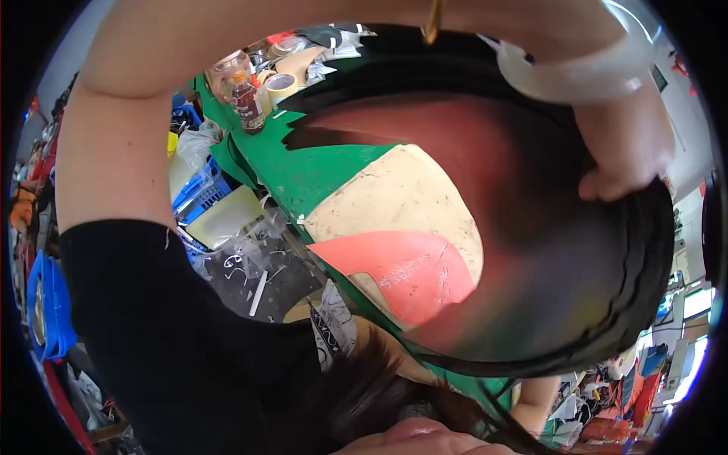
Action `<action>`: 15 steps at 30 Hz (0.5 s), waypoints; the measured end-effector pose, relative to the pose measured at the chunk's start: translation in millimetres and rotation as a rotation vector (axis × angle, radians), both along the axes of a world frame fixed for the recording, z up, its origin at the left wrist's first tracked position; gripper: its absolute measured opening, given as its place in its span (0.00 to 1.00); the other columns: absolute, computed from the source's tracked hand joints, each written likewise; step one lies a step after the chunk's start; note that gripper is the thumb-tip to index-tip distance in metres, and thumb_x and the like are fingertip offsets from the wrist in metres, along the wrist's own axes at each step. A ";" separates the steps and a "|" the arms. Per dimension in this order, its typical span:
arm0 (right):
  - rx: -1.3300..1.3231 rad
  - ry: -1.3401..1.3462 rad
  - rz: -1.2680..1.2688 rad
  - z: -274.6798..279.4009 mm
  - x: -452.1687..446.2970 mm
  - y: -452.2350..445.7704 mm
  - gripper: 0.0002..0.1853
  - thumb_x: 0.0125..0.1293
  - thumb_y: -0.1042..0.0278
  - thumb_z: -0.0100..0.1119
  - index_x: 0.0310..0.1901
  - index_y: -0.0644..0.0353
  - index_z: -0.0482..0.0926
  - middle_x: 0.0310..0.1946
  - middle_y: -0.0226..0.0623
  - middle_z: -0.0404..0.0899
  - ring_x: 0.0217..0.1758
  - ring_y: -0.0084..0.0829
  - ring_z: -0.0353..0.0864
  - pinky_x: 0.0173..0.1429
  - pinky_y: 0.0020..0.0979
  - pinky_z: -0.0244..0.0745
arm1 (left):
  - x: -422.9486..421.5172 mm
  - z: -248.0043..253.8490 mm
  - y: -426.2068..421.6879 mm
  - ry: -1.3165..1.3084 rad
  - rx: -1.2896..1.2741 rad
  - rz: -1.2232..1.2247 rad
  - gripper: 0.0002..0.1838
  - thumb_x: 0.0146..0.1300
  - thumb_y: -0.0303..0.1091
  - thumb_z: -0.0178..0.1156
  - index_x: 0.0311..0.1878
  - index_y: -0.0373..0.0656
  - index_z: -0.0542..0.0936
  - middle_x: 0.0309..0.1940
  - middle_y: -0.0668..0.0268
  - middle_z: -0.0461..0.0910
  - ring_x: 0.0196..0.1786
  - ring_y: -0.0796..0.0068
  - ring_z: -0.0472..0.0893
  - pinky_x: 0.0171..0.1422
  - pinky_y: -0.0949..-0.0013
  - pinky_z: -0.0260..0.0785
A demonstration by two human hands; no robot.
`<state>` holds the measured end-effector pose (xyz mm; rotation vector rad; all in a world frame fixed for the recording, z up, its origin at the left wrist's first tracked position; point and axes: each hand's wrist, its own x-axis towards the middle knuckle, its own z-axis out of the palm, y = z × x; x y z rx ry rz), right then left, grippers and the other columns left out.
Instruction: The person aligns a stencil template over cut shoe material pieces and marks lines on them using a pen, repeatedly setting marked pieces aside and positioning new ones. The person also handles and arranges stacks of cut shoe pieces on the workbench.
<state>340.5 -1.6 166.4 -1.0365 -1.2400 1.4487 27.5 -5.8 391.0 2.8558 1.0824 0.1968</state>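
Steady the black item, and keep its edge off the marked pink piece

A broad black item (553, 227), too blurred to name, fills the right of the view, over the green tabletop (326, 178). The left hand (633, 152) is raised at its far right edge, fingers curled and apparently touching it; the blur leaves me unable to tell how firmly, if at all, they grip. The right hand is out of sight, so its state cannot be told; a bare forearm (535, 402), perhaps its own, shows at lower right.

Good handling here would mean slow, even support near the rim, with the white bangle (565, 80) kept from catching. The item hides part of a coral-pink piece (409, 277) with pale writing, which lies on a stained cream board (387, 189); lifting clear rather than dragging would spare both. Farther off, the labelled bottle (246, 106) and tape roll (281, 87) deserve elbow room.
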 end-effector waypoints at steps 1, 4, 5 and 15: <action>-0.128 0.153 0.028 -14.8 -13.2 5.6 0.24 0.67 0.46 0.49 0.51 0.61 0.74 0.39 0.40 0.78 0.37 0.35 0.77 0.39 0.31 0.71 | -12.7 4.4 -1.1 -0.026 -0.016 0.052 0.20 0.49 0.30 0.65 0.46 0.32 0.78 0.39 0.52 0.81 0.43 0.62 0.79 0.48 0.63 0.70; -0.416 0.399 0.037 -49.3 -45.3 18.3 0.23 0.67 0.47 0.49 0.51 0.60 0.73 0.38 0.39 0.78 0.36 0.32 0.76 0.37 0.29 0.70 | -53.1 2.5 12.3 -0.132 -0.108 0.229 0.21 0.50 0.30 0.65 0.47 0.29 0.77 0.43 0.51 0.80 0.46 0.63 0.78 0.52 0.64 0.68; -0.484 0.448 0.036 -56.4 -52.4 20.4 0.23 0.68 0.47 0.49 0.50 0.60 0.73 0.37 0.38 0.77 0.36 0.32 0.76 0.36 0.28 0.70 | -66.0 -4.4 21.5 -0.166 -0.152 0.304 0.22 0.50 0.30 0.65 0.48 0.29 0.76 0.44 0.51 0.80 0.47 0.63 0.77 0.53 0.65 0.68; -0.609 0.601 0.206 -99.7 -144.0 122.5 0.20 0.68 0.45 0.46 0.46 0.54 0.72 0.32 0.33 0.74 0.30 0.25 0.72 0.27 0.21 0.65 | -216.8 -168.1 169.8 -0.589 -0.685 0.686 0.30 0.38 0.27 0.72 0.50 0.34 0.77 0.39 0.61 0.82 0.41 0.71 0.81 0.50 0.68 0.73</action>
